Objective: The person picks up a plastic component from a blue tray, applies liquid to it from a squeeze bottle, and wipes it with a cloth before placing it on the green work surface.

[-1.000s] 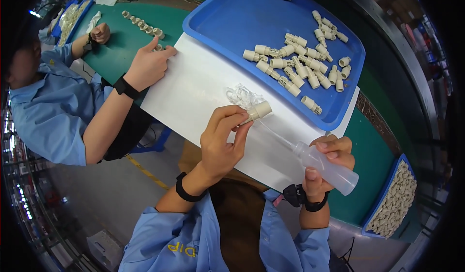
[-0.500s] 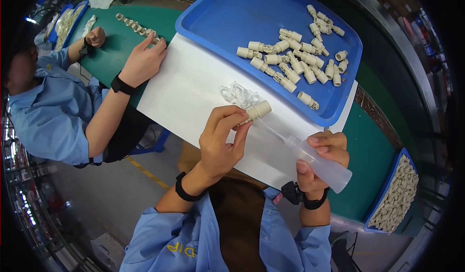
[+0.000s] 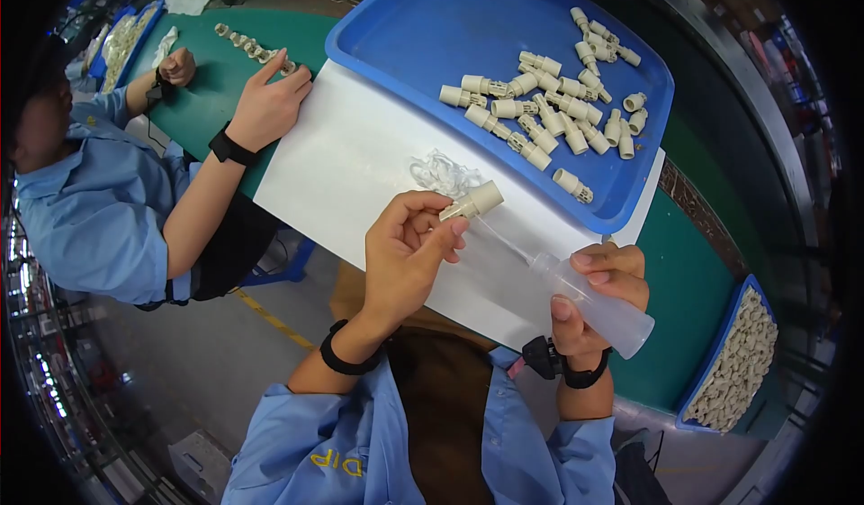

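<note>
Between the thumb and fingers of my left hand (image 3: pixel 407 251) is a cream plastic fitting (image 3: pixel 479 199), its smooth wide end pointing up and to the right. My right hand (image 3: pixel 605 291) grips a translucent squeeze bottle (image 3: pixel 601 309). The bottle's thin nozzle reaches left toward the fitting; whether its tip touches cannot be made out. Behind the held fitting, a crumpled white tissue (image 3: pixel 443 174) lies on a white sheet (image 3: pixel 346 176). Beyond the sheet, several similar cream fittings (image 3: pixel 540 118) lie loose in a large blue tray (image 3: pixel 405 19).
At the right edge stands a blue bin (image 3: pixel 697 397) filled with small cream parts. On the left, another person's hand (image 3: pixel 274 100) rests by a row of cream parts (image 3: pixel 245 44) on the green table (image 3: pixel 202 82). The blue tray's raised rim overlaps the sheet.
The fingers of my left hand have shifted and the fitting has turned slightly in them. My right hand and the bottle stay nearly still. The other person's hand moved slightly.
</note>
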Action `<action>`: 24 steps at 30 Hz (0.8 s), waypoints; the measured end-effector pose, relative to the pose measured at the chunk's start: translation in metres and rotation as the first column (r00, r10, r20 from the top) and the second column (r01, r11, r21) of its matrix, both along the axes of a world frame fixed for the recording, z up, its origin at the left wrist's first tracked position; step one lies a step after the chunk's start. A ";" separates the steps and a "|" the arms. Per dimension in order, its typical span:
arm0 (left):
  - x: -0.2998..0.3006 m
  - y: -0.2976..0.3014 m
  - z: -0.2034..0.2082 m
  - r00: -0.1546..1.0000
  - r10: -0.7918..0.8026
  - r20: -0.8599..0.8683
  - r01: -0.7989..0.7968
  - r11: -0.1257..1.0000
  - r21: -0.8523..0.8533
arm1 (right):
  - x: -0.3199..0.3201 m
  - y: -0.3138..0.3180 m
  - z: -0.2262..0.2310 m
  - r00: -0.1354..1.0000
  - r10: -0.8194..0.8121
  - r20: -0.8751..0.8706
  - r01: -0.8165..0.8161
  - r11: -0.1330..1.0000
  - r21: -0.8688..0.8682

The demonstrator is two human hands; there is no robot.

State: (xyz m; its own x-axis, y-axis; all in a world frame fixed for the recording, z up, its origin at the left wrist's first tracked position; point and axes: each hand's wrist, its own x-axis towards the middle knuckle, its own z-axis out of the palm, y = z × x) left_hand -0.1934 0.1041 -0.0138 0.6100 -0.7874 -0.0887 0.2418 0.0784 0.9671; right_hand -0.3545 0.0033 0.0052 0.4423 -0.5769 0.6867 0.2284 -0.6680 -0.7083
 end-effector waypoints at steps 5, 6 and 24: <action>0.004 -0.002 -0.002 0.977 -0.049 -0.208 0.048 0.999 -0.012 | 0.000 0.000 0.001 1.000 -0.001 -0.002 0.001 1.000 -0.004; 0.005 -0.002 -0.002 0.977 -0.049 -0.209 0.048 0.999 -0.013 | 0.000 0.000 0.001 1.000 -0.003 -0.003 0.003 1.000 -0.012; 0.021 -0.001 -0.003 0.310 -0.293 -0.905 0.126 0.956 -0.266 | 0.000 -0.001 -0.003 0.998 -0.002 -0.058 0.000 0.999 -0.035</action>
State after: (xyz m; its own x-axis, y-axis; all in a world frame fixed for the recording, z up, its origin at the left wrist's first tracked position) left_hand -0.1727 0.1035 -0.0169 0.0064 -0.9284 -0.3716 0.9963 -0.0260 0.0822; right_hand -0.3547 0.0019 0.0018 0.4814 -0.5535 0.6797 0.1874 -0.6925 -0.6966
